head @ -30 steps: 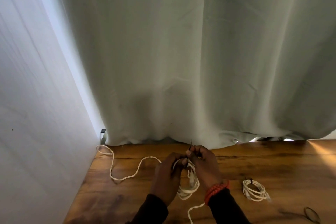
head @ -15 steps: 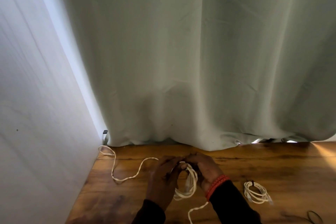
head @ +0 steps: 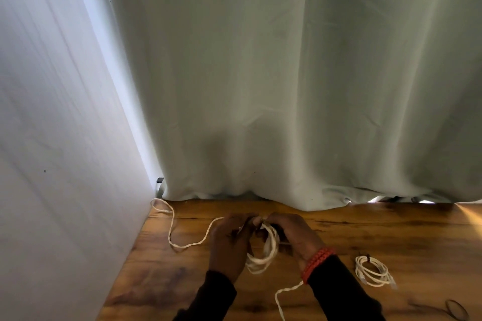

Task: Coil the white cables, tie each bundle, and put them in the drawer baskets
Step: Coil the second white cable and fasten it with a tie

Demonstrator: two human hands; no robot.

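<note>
My left hand [head: 229, 245] and my right hand [head: 294, 234] meet over a white cable coil [head: 266, 253] above the wooden table [head: 391, 237]. Both hands grip the top of the coil, fingertips pinched together there. The coil's loops hang down between my wrists. A loose white cable tail [head: 180, 232] trails left across the table toward the wall corner. Another white strand [head: 280, 300] runs down under my right wrist. A tied white bundle [head: 373, 271] with a dark tie lies flat to the right of my right forearm. No drawer or basket is in view.
A pale curtain [head: 287, 86] hangs along the table's back edge. A white wall [head: 52, 138] closes the left side. A dark loop, maybe a band [head: 456, 309], lies near the bottom right corner of the table.
The dark tie end that stuck up between my fingers a second ago no longer shows. My hands have closed nearer together over the top of the coil.
</note>
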